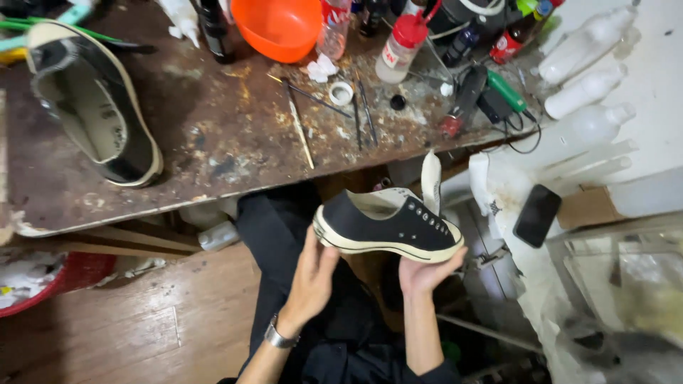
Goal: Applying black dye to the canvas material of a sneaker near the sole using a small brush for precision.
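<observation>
Cradling a black low-top sneaker (388, 226) with a cream sole, both hands hold it level above the person's lap, just below the front edge of the tabletop (213, 142). The left hand (311, 279) wraps its grip around the heel end at nine o'clock of the shoe, fingers pressed to the sole, a metal wristwatch (279, 336) on that wrist. The right hand (425, 274) supports the toe end from underneath at five o'clock, palm up, grip closed on the sole edge. The shoe's white tongue (431, 181) stands up at twelve o'clock.

Moving outward: on the worn, stained tabletop at ten o'clock lies a second black sneaker (92, 107), tipped on its side with its pale insole showing. At twelve o'clock sits an orange bowl (279, 27), with a red-capped bottle (400, 48) to its right and thin sticks and tools (302, 121) scattered just in front. At two o'clock a row of white plastic bottles (587, 85) lies on a white surface, and a black phone (537, 215) rests at three o'clock of the shoe. Wooden floor (128, 327) shows at eight o'clock.
</observation>
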